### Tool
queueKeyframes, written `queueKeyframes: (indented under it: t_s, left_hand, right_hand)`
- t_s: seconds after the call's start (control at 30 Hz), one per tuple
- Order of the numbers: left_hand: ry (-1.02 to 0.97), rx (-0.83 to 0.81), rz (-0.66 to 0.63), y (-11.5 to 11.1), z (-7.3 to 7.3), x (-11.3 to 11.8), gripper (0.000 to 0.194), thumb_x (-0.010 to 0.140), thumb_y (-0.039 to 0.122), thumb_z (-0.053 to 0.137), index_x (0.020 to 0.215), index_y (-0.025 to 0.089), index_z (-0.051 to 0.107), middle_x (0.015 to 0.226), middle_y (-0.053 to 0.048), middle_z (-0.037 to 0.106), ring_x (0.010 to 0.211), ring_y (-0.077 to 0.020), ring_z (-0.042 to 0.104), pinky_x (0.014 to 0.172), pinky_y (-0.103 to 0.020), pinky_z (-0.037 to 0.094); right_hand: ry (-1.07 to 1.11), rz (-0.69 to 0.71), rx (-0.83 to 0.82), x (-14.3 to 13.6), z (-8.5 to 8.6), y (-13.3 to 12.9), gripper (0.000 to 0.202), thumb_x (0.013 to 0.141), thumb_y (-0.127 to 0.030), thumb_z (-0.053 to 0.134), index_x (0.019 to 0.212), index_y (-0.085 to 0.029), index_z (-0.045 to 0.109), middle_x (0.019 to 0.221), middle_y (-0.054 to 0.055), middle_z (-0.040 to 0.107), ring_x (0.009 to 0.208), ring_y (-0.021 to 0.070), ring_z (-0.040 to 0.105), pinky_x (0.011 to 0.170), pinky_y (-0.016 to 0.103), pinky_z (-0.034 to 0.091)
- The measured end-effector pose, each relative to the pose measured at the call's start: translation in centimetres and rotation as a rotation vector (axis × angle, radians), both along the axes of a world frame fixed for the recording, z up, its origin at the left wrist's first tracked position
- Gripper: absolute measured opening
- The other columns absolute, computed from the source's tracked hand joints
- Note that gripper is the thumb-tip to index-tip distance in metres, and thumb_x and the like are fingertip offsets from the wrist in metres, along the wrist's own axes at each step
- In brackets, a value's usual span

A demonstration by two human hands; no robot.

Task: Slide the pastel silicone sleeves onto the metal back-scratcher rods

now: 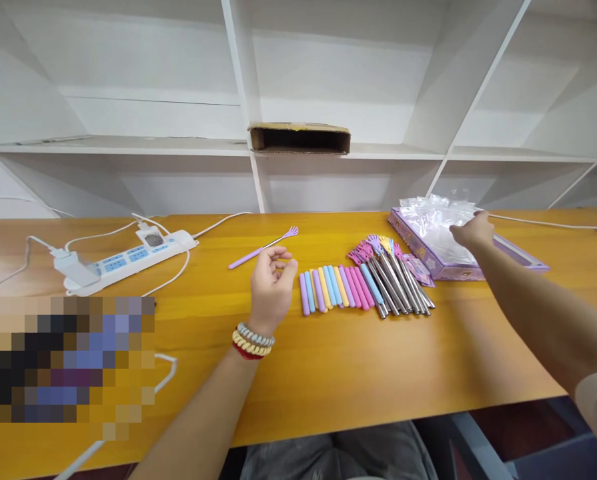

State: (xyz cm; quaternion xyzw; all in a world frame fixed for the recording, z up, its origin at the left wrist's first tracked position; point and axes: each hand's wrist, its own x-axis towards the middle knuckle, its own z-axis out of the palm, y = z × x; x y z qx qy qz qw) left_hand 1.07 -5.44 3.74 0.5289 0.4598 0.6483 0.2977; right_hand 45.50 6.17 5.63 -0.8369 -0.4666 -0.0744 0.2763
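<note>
My left hand (273, 288) hovers over the middle of the table, its fingers loosely curled and nothing visible in them. Just beyond it lies a back scratcher (263, 250) with a lilac handle, metal shaft and small claw head. To its right is a row of pastel handle grips (335, 288). Beside these, metal rods (401, 283) fan out below pink, lilac and yellow claw heads (373, 245). My right hand (474, 233) is at the clear plastic bags (435, 217) on a shallow purple box (458, 272); its fingertips are partly hidden, with the thumb against the plastic.
A white power strip (135, 260) with plugs and cables lies at the left. Behind the wooden table (328, 380) rise white shelves (348, 73), with an open cardboard box (301, 139) on one. A pixelated patch covers something at the lower left.
</note>
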Motion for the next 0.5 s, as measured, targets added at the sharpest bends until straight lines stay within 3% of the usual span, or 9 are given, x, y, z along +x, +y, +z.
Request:
queueKeyframes:
  t_s: [0.1,0.23,0.37,0.5]
  left_hand:
    - [0.11,0.026,0.071,0.1,-0.6,-0.1,0.021,0.078,0.024,0.062,0.098,0.019,0.056,0.093,-0.004,0.06,0.078,-0.0128,0.058,0.068,-0.024,0.047]
    - [0.301,0.103,0.095,0.0,-1.1,-0.4,0.021,0.08,0.023,0.06,0.1,0.019,0.056,0.094,-0.004,0.061,0.077,-0.0139,0.059,0.072,-0.028,0.048]
    - [0.458,0.161,0.108,-0.5,-0.9,-0.3,0.019,0.081,0.023,0.059,0.099,0.019,0.055,0.092,-0.004,0.061,0.076,-0.0146,0.059,0.07,-0.029,0.049]
    - [0.546,0.218,0.126,-0.5,-0.8,-0.3,0.018,0.082,0.021,0.057,0.099,0.02,0.053,0.09,-0.004,0.061,0.076,-0.0148,0.059,0.068,-0.029,0.049]
  right_hand:
    - [0.047,-0.095,-0.132,0.0,-0.2,0.8,0.073,0.083,-0.048,0.051,0.137,-0.003,0.037,0.132,0.037,0.04,0.124,0.0389,0.042,0.093,0.048,0.034]
    - [0.041,0.105,-0.372,-0.1,-1.4,2.4,0.087,0.085,-0.067,0.033,0.149,-0.01,0.023,0.153,0.028,0.011,0.14,0.041,0.017,0.106,0.05,0.02]
    - [-0.03,0.258,-0.57,1.0,-4.0,3.0,0.084,0.087,-0.061,0.038,0.152,-0.016,0.011,0.157,0.019,-0.009,0.144,0.0385,-0.003,0.11,0.05,0.013]
    - [-0.099,0.297,-0.673,2.9,-5.8,3.3,0.084,0.084,-0.046,0.052,0.152,-0.014,0.014,0.157,0.02,-0.004,0.144,0.0373,0.002,0.11,0.048,0.017]
